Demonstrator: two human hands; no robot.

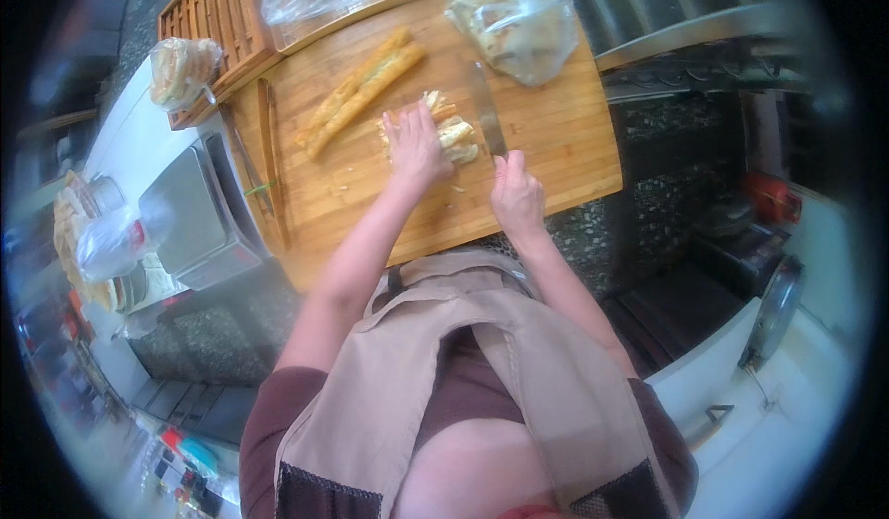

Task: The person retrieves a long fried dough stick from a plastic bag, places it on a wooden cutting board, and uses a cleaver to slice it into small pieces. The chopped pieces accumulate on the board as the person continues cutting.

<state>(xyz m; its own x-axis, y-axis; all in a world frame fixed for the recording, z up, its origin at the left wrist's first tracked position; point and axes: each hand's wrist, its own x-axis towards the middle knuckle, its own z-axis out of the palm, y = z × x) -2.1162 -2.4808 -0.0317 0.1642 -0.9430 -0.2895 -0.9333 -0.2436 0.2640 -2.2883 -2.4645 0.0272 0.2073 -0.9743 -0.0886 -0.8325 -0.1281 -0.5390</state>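
My right hand (517, 192) grips the handle of a long-bladed knife (489, 113), whose blade points away from me across the wooden cutting board (569, 144). To the left of the blade, my left hand (417, 144) rests over a pile of cut, flaky flatbread (457, 137), its fingers holding the pile down. Part of that pile is hidden under the palm. A pair of golden fried dough sticks (361, 92), joined lengthwise, lies on the board beyond my left hand. Small crumbs are scattered near the pile.
A clear plastic bag of flatbreads (517, 26) sits at the board's far right. Tongs (267, 165) lie along its left edge. Further left are a bagged stack of bread (182, 71), a slatted wooden tray (215, 22) and a metal-topped box (191, 213).
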